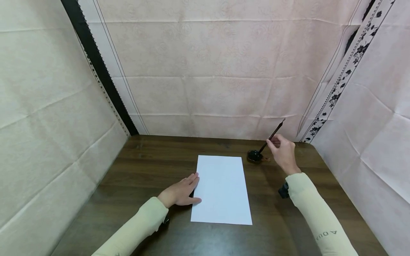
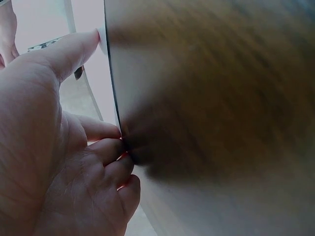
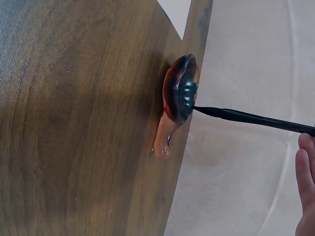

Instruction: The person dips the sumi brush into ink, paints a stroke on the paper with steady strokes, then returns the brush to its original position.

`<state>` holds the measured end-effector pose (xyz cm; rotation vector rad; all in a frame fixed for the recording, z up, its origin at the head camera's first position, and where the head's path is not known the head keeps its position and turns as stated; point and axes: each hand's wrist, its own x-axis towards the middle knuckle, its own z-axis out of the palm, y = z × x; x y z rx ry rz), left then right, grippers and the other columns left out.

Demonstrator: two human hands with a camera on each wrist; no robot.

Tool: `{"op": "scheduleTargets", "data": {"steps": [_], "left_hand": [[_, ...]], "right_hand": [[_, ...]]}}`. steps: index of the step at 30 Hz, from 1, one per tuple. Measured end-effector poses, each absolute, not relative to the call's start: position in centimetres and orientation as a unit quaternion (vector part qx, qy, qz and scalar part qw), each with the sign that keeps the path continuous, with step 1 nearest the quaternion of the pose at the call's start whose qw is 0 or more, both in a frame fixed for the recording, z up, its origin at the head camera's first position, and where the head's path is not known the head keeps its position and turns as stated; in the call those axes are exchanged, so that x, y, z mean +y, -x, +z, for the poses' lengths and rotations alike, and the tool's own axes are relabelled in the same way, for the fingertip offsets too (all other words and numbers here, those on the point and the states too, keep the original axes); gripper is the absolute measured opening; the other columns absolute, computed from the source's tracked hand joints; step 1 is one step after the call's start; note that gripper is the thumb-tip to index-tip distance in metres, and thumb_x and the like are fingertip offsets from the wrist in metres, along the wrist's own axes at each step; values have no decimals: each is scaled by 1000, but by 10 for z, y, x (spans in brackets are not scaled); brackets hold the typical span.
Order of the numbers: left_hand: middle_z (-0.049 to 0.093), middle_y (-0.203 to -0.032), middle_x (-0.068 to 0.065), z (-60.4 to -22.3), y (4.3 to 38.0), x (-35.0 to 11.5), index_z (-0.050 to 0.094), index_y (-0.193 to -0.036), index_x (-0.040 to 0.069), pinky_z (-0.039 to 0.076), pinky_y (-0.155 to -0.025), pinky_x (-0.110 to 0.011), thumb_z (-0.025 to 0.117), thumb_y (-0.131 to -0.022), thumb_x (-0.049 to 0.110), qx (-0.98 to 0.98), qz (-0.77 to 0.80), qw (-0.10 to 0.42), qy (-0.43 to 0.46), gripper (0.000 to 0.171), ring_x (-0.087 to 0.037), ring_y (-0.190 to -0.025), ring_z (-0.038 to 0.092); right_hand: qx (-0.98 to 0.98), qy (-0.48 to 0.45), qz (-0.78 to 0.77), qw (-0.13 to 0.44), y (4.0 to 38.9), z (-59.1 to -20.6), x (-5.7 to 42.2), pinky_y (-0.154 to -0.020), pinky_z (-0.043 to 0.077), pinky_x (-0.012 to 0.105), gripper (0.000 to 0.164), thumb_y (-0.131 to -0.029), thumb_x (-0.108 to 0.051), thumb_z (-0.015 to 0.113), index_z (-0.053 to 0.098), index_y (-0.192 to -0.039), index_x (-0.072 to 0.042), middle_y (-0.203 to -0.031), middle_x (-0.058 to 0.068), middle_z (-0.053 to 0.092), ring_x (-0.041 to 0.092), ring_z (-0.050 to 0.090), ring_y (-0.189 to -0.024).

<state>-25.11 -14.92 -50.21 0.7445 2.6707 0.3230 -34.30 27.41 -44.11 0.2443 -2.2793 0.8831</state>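
Pale cloth walls enclose a dark wooden table (image 1: 134,167). Left hand (image 1: 179,192) lies flat, fingers straight, on the left edge of the paper (image 1: 221,188). Right hand (image 1: 283,152) pinches a brush (image 1: 272,136), whose tip sits in the ink dish (image 1: 255,156) just beyond the paper's far right corner.

Brush (image 3: 251,118) tip in ink dish (image 3: 180,96); fingers (image 3: 306,187) apparently gripping.

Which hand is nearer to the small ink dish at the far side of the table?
Right. The right hand holds the brush just right of the ink dish, tip dipped in it. The left hand rests flat at the left edge of the paper, well away.
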Motion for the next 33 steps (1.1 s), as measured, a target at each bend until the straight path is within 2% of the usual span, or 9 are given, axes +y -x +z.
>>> {"op": "scheduleTargets", "data": {"steps": [10, 33], "left_hand": [[14, -179, -10, -503, 251, -149, 23, -168, 5, 24, -134, -46, 61, -101, 61, 943, 114, 174, -260, 96, -27, -167, 16], [13, -180, -11, -502, 253, -149, 22, -168, 5, 24, -134, -47, 61, -101, 61, 942, 119, 178, -260, 96, -28, -167, 15]], "right_hand": [[-873, -89, 347, 331, 346, -449, 279, -72, 38, -3, 13, -99, -14, 75, 74, -100, -1, -95, 20, 79, 35, 78, -88], [-875, -80, 345, 330, 345, -449, 284, -71, 37, -4, 17, -101, -13, 73, 73, -102, 3, -97, 23, 78, 37, 78, -88]]}}
